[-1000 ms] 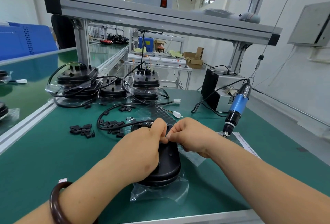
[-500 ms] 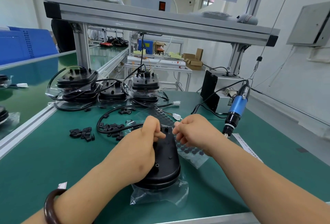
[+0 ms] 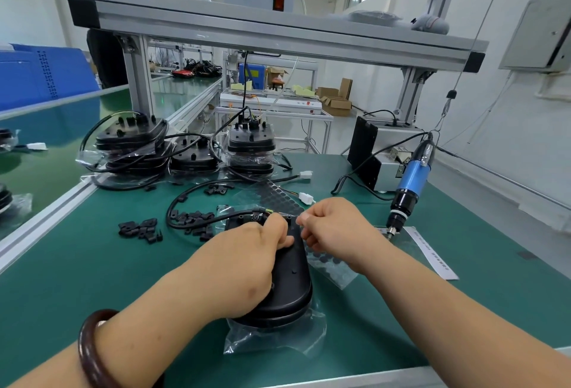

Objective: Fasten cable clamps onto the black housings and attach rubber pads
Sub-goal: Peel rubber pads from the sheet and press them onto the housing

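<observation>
The black housing (image 3: pixel 293 279) lies flat on a clear plastic bag (image 3: pixel 272 341) at the near middle of the green table (image 3: pixel 61 279). The left hand (image 3: pixel 247 264) lies over the housing's left side, its grip closed on it with the thumb pressed on the top face. The right hand (image 3: pixel 333 230) is just right of the housing's far end. Its fingers are curled, and its grip is closed on a clear sheet of rubber pads (image 3: pixel 327 267) that spreads out beneath it. Thumb and forefinger meet close to the left thumb.

A black cable (image 3: pixel 173 208) loops away from the housing's far end to the left, among loose cable clamps (image 3: pixel 140 230). Stacks of housings (image 3: pixel 133 143) stand at the far left. A blue electric screwdriver (image 3: pixel 412 177) hangs at the right, tip down near a paper strip (image 3: pixel 432 251).
</observation>
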The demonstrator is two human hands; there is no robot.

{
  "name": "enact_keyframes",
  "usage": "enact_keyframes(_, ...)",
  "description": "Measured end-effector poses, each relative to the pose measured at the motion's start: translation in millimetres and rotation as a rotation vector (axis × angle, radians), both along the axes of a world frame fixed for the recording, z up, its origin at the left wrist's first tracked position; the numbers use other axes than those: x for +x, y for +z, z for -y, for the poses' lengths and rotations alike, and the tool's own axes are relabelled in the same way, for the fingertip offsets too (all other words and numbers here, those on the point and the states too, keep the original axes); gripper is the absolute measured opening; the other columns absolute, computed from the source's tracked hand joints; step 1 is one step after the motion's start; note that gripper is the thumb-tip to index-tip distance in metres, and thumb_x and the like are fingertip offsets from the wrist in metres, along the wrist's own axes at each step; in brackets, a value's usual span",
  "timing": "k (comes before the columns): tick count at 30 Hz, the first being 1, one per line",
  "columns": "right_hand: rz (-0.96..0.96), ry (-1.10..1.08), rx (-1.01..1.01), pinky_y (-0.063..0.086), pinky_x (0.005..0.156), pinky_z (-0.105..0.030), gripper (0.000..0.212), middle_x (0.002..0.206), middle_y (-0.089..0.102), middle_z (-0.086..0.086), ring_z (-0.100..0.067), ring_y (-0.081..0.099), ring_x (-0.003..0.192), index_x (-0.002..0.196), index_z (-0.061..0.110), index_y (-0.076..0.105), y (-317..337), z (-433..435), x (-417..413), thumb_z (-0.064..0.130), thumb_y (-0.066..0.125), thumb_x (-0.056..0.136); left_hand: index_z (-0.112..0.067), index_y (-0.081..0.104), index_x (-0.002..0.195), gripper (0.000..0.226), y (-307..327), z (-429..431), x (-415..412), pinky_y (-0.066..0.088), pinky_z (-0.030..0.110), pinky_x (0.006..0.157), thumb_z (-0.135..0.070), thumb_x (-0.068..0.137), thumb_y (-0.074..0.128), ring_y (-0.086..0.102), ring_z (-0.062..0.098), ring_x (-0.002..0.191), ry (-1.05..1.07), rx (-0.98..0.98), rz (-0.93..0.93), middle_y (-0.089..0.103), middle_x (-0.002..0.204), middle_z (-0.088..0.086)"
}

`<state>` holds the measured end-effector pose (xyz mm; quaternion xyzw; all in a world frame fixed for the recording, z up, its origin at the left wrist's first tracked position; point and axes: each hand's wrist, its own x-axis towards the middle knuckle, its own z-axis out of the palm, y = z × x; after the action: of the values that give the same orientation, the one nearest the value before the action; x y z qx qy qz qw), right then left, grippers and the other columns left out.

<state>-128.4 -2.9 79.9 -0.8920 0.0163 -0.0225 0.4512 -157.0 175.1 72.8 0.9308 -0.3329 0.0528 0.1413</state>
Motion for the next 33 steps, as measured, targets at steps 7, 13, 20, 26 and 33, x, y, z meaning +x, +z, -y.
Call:
enact_keyframes(7,0.075,0.125,-0.171,0.042,0.060,-0.022,0.032,0.066,0.056,0.008,-0.009,0.049,0.057,0.110,0.017,0.070,-4.4,3.2,-4.6,0.007,0.045,0.093,-0.025,0.015,0.089,0.031,-2.4,1.9,-3.3,0.046,0.035,0.079,-0.003,0.075,0.033,0.055,0.022,0.110,0.001,-0.060,0.024,0.060,0.130,-0.006)
enact_keyframes(13,0.153,0.190,-0.346,0.047,0.064,-0.030,0.035,0.078,0.062,-0.003,-0.014,0.047,0.063,0.110,0.013,0.069,-3.5,3.9,-8.6,0.004,0.040,0.093,-0.028,0.014,0.095,0.033,-8.3,1.4,-6.5,0.035,0.027,0.072,-0.006,0.078,0.033,0.054,0.018,0.103,0.022,-0.135,0.072,0.058,0.129,-0.012)
enact_keyframes(20,0.166,0.230,-0.597,0.032,0.052,-0.024,0.030,0.069,0.044,0.001,-0.014,0.042,0.058,0.105,0.015,0.066,-2.5,-1.4,-10.6,0.012,0.038,0.095,-0.037,0.003,0.088,0.036,-1.8,0.3,-3.4,0.046,0.041,0.079,-0.016,0.076,0.029,0.053,0.030,0.094,-0.008,-0.009,0.064,0.064,0.118,0.005)
enact_keyframes(26,0.221,0.289,-0.773,0.028,0.068,-0.028,0.031,0.087,0.027,0.000,-0.020,0.034,0.080,0.122,0.011,0.051,-12.6,-5.6,-13.5,0.014,0.036,0.095,-0.037,0.006,0.085,0.043,2.6,3.9,-9.6,0.047,0.037,0.080,-0.004,0.077,0.033,0.058,0.023,0.100,0.006,-0.080,0.055,0.064,0.120,-0.004)
enact_keyframes(33,0.305,0.293,-0.742,0.038,0.080,-0.028,0.038,0.093,0.033,0.002,-0.019,0.038,0.088,0.131,0.013,0.048,-21.7,-1.0,-10.8,0.015,0.033,0.096,-0.026,0.041,0.092,0.029,38.0,-49.0,67.4,0.054,0.025,0.073,0.003,0.093,0.039,0.068,0.013,0.093,0.079,-0.598,-0.512,0.073,0.101,-0.004)
